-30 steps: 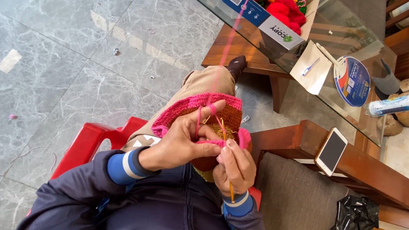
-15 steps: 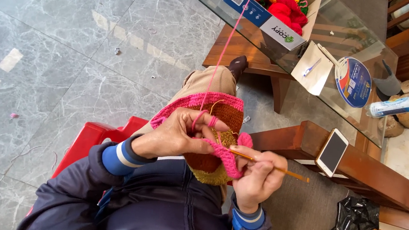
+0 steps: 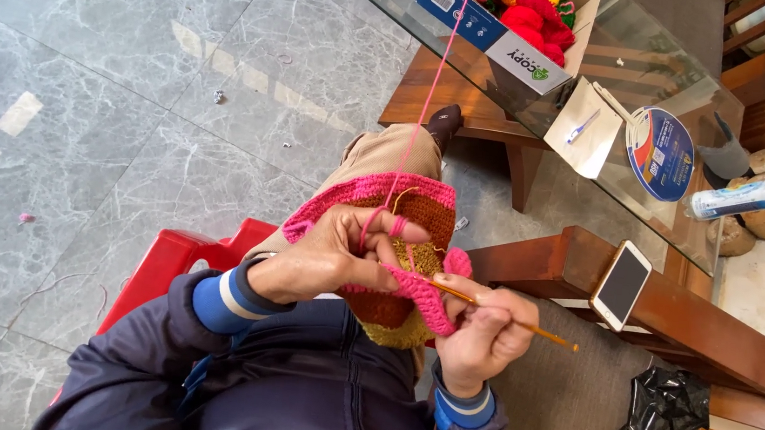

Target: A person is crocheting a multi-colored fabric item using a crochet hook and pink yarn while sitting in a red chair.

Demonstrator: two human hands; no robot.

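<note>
Over grey tiles, crochet piece (image 3: 398,245) lies between left hand (image 3: 327,256) and right hand (image 3: 483,332).

Left hand (image 3: 327,258) pinches pink crochet piece (image 3: 399,287); right hand (image 3: 481,335) grips crochet hook (image 3: 504,316) entering it.

Single head-mounted camera, aimed steeply downward and close over the lap. Grey tiled floor (image 3: 113,105) fills the left; glass table (image 3: 663,214) occupies the upper right.
</note>
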